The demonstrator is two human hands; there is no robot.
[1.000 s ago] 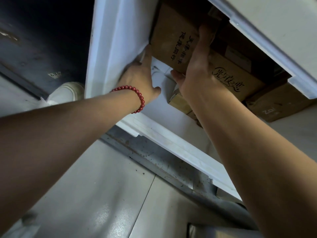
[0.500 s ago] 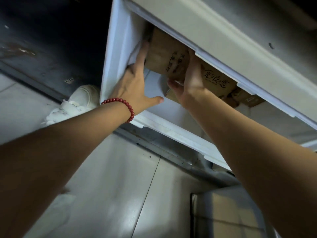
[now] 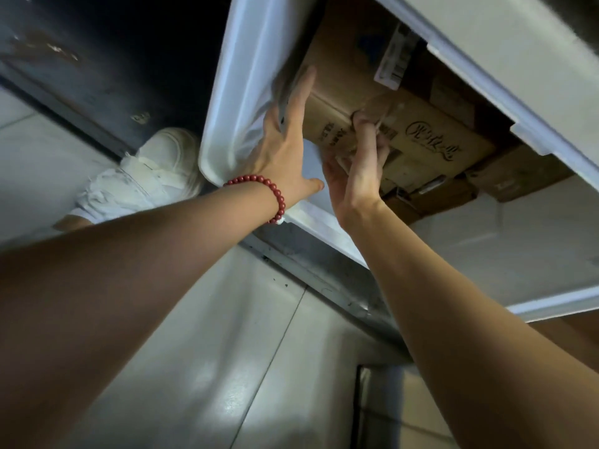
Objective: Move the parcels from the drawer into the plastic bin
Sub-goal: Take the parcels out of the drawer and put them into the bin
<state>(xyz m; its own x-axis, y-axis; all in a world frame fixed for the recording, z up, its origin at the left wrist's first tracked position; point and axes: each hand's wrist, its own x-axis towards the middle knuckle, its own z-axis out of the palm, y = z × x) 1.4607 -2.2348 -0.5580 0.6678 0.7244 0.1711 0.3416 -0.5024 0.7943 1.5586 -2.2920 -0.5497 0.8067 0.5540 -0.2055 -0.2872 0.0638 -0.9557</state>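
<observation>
The left hand [image 3: 282,150] is lying flat with fingers straight, pressing against the side of a cardboard box [image 3: 343,69] that is sitting in the white drawer [image 3: 246,76], whose wall is running just left of that hand. The right hand [image 3: 359,166] is curling its fingers over the box's near edge, with a printed box [image 3: 431,147] lying just right of it. The cardboard is looking stiff and bulky, likely moderate in weight, so gripping opposite sides low down is looking safest.
</observation>
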